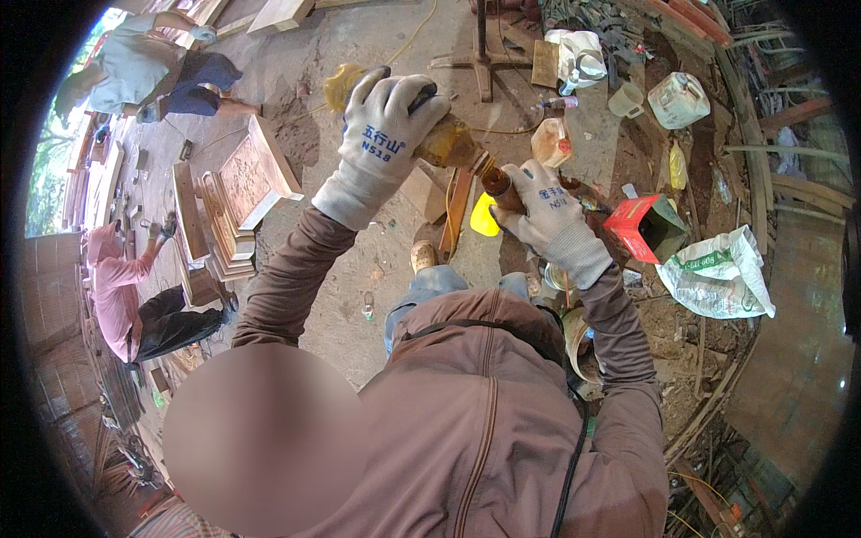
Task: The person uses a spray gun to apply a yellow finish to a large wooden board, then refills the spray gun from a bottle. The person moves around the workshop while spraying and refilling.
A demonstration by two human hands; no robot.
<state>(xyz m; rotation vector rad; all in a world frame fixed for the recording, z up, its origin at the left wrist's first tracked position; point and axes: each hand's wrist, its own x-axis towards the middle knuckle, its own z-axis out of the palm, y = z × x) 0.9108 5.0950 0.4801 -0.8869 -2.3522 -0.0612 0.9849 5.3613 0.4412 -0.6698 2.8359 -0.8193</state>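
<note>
My left hand (pixel 386 134), in a light knitted work glove, is closed around a yellowish plastic bottle (pixel 447 143) tipped on its side. The bottle's neck slopes down to the right, meeting the mouth of a small brown bottle (pixel 499 186). My right hand (pixel 549 211), gloved alike, grips that brown bottle. Whether liquid runs between the two necks is too small to tell. Just under the brown bottle shows a bright yellow plastic piece (pixel 484 215). A pale plastic container (pixel 551 143) with an orange-red patch stands beyond my right hand.
To the right are a red box (pixel 644 226), a white sack (pixel 720 278), a whitish jug (pixel 679 100) and a plastic mug (pixel 626 100). Wooden panels (pixel 235 193) stand at left, near a person in pink (pixel 121 269) and another person (pixel 148 67). A metal stand (pixel 484 67) is ahead.
</note>
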